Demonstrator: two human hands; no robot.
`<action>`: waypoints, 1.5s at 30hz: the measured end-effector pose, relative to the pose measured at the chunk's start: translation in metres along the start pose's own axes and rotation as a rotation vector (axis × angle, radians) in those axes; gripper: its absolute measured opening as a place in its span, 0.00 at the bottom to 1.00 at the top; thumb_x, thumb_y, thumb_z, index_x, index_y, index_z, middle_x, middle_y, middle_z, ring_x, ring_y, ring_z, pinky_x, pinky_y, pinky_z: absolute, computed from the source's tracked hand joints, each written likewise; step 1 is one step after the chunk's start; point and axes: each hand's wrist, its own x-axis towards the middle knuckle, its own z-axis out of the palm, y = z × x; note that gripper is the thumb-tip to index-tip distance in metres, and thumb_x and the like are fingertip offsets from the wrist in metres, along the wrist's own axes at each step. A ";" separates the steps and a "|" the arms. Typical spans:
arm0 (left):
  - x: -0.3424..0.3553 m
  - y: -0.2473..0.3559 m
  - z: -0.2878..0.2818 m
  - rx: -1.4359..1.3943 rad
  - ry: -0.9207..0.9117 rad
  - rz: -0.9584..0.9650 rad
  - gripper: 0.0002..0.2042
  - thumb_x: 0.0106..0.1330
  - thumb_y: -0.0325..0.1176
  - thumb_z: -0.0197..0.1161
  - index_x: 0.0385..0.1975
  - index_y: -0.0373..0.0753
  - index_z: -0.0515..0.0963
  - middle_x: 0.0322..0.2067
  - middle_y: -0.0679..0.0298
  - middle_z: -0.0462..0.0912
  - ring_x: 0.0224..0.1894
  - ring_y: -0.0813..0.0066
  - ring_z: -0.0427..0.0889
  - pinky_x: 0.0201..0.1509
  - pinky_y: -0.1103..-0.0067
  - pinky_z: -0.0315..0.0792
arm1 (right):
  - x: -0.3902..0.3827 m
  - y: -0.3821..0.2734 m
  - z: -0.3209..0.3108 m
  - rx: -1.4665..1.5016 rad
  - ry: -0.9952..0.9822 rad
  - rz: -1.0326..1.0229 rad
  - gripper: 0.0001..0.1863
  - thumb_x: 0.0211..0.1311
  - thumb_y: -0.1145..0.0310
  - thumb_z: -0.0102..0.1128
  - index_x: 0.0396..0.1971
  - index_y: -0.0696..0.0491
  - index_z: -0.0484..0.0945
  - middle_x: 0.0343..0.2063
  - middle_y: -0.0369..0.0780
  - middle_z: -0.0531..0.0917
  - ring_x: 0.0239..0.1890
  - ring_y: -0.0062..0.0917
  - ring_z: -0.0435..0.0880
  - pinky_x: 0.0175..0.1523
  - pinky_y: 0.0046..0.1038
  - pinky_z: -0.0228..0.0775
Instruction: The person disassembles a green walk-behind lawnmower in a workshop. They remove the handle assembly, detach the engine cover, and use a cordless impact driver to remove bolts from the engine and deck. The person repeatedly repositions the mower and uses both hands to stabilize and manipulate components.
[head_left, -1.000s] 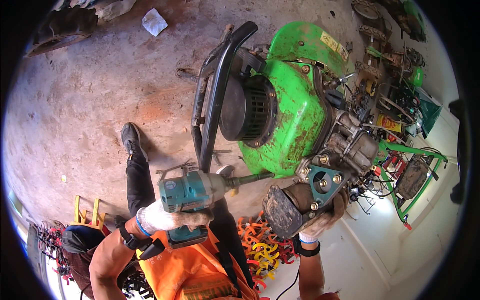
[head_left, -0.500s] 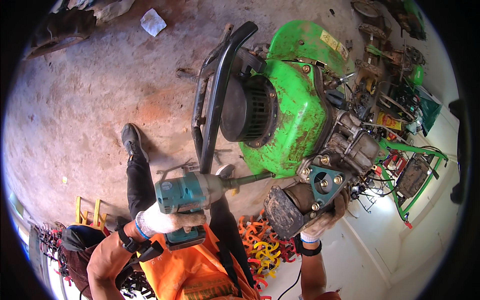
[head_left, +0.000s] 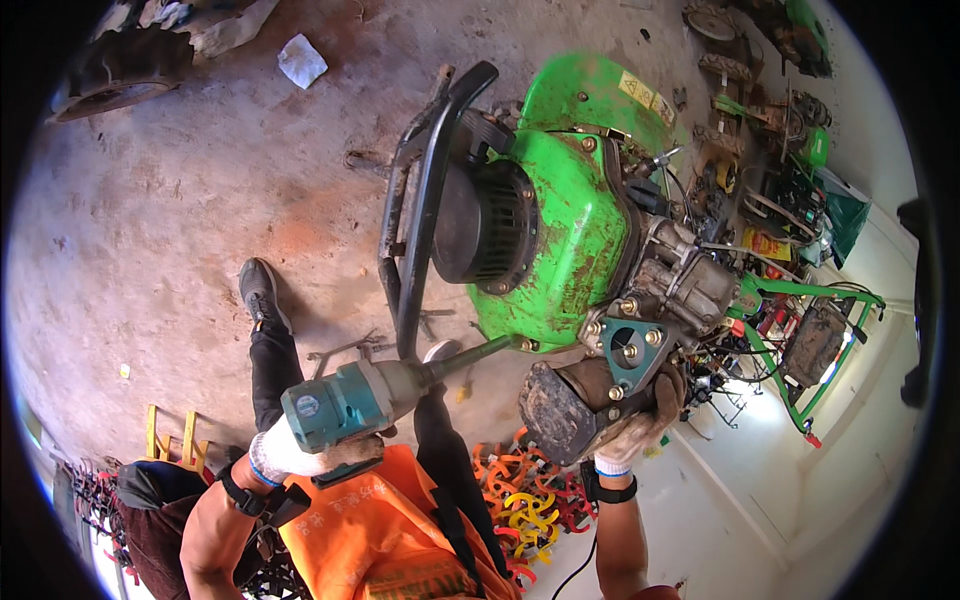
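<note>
Stained floor [head_left: 170, 230] | tyre [head_left: 130, 62] beyond | left hand [head_left: 305, 452] clasps impact wrench [head_left: 340, 405] | right hand [head_left: 638, 432] cups dark housing [head_left: 560, 415]

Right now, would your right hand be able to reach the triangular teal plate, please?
Likely yes: the right hand is close beside the teal plate, whose front looks unobstructed, though that hand seems to hold the dark boxy part.

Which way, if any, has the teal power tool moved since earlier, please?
Yes: against the white paper on the floor, the teal tool body sits further left and lower.
</note>
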 end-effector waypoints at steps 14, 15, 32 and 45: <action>-0.017 0.094 0.000 -0.154 0.038 -0.021 0.08 0.74 0.25 0.72 0.48 0.32 0.84 0.28 0.63 0.86 0.29 0.72 0.85 0.36 0.74 0.79 | 0.003 -0.010 -0.003 -0.020 -0.004 0.137 0.32 0.87 0.48 0.37 0.67 0.60 0.75 0.68 0.56 0.77 0.73 0.57 0.74 0.80 0.60 0.60; -0.017 0.098 0.000 -0.177 0.040 -0.046 0.08 0.74 0.25 0.72 0.48 0.32 0.84 0.28 0.63 0.85 0.29 0.73 0.85 0.36 0.74 0.79 | 0.003 -0.011 -0.002 -0.005 0.022 0.138 0.30 0.87 0.50 0.38 0.65 0.60 0.77 0.66 0.56 0.79 0.72 0.58 0.74 0.79 0.62 0.61; 0.105 0.211 -0.006 -0.256 0.117 0.035 0.12 0.70 0.24 0.68 0.51 0.29 0.82 0.32 0.61 0.86 0.23 0.77 0.79 0.30 0.76 0.77 | 0.000 -0.007 -0.009 -0.035 -0.019 0.121 0.28 0.81 0.51 0.45 0.61 0.59 0.79 0.64 0.57 0.81 0.71 0.61 0.75 0.79 0.69 0.57; 0.117 0.252 -0.025 0.210 -0.022 0.230 0.09 0.73 0.22 0.67 0.49 0.27 0.84 0.28 0.62 0.81 0.24 0.77 0.79 0.32 0.75 0.79 | -0.001 -0.011 -0.020 0.019 -0.131 0.225 0.29 0.85 0.45 0.43 0.60 0.56 0.76 0.64 0.55 0.77 0.72 0.61 0.71 0.77 0.69 0.56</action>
